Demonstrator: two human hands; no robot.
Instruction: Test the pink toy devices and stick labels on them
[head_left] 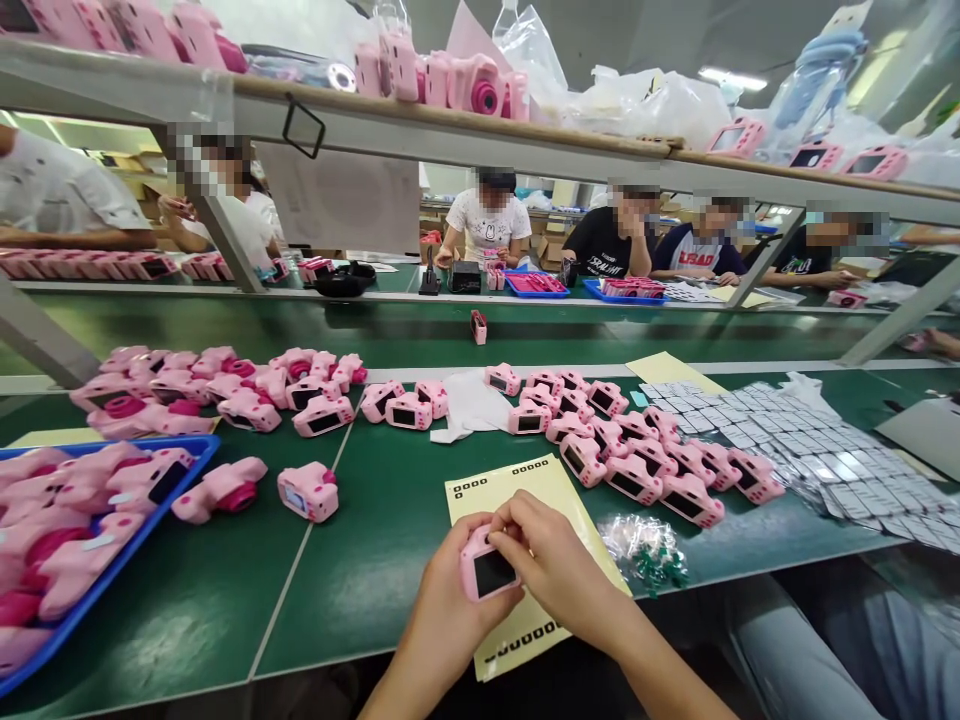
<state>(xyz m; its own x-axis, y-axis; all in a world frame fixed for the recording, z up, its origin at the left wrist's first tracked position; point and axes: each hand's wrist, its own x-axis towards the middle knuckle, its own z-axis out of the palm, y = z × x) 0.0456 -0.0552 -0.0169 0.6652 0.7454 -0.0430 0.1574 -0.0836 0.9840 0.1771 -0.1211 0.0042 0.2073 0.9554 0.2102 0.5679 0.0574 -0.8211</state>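
Forearms (660, 665) converging from the near edge of the green desk (375, 540), wrists bent inward above a yellow sheet (574, 510). Around the pink camera (468, 578), left hand (454, 600) curled from the left, fingers closed on its sides, thumb along the near edge. From the right, right hand (551, 560) arched over, thumb and index pinched shut at the camera's far edge; anything tiny between them too small to tell. Other pink cameras (322, 413) to left and right.
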